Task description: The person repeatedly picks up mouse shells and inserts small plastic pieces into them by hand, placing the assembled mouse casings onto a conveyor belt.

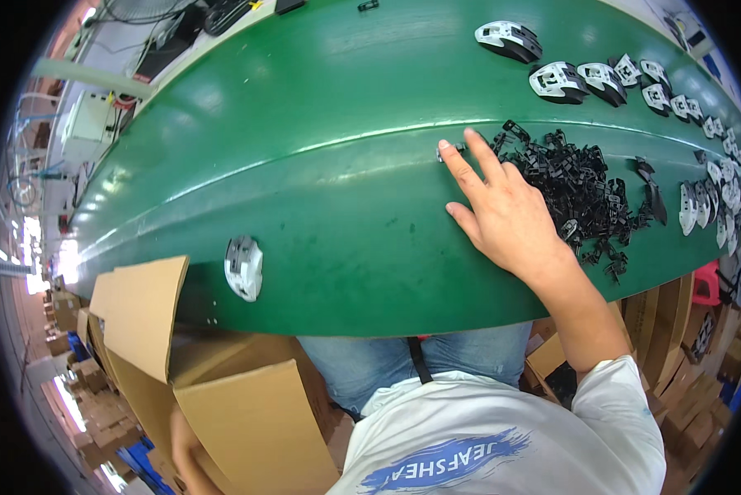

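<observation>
My right hand [506,210] is over the green table with fingers spread, at the left edge of a heap of small black plastic clips [576,177]. Its index fingertip is at a small dark piece [458,150] lying apart from the heap; whether it touches is hard to tell. Low on the left, my left hand [181,429] is down in an open cardboard box [242,412], its fingers hidden by the box. A white and grey computer mouse shell [244,268] lies on the table near that box.
More white and black mouse shells [558,82] run along the table's far right. Others [700,206] cluster at the right edge, near a dark curved part [652,194]. A raised box flap [143,309] stands beside the table's front left edge. Cartons [663,330] stand below right.
</observation>
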Demonstrator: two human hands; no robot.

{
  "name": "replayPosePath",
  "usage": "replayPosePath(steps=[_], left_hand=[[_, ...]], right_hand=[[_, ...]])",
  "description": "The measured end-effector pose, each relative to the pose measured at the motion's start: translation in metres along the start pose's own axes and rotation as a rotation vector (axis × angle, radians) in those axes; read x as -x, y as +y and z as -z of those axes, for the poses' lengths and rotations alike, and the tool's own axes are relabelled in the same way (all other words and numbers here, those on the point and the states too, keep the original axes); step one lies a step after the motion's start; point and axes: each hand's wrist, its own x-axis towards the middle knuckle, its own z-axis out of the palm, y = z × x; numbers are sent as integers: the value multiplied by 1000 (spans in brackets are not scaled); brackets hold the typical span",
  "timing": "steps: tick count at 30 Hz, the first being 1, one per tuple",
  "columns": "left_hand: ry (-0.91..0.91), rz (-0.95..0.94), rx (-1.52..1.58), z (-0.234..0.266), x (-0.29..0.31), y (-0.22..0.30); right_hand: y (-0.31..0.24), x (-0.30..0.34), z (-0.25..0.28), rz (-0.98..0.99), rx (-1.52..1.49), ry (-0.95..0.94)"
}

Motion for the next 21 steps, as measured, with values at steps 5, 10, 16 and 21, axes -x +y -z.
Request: replayPosePath(steps=[5,10,16,21], left_hand=[[702,-308,616,140,-87,169],[318,-987,607,120,-204,458],[447,-1195,517,15,-344,727],[554,-948,360,-39,-321,840]], right_hand=[[-1,1,-18,4,-30,124],[6,1,-18,2,-113,132],[-6,7,5,21,-168,73],[-6,42,12,-6,-174,199]])
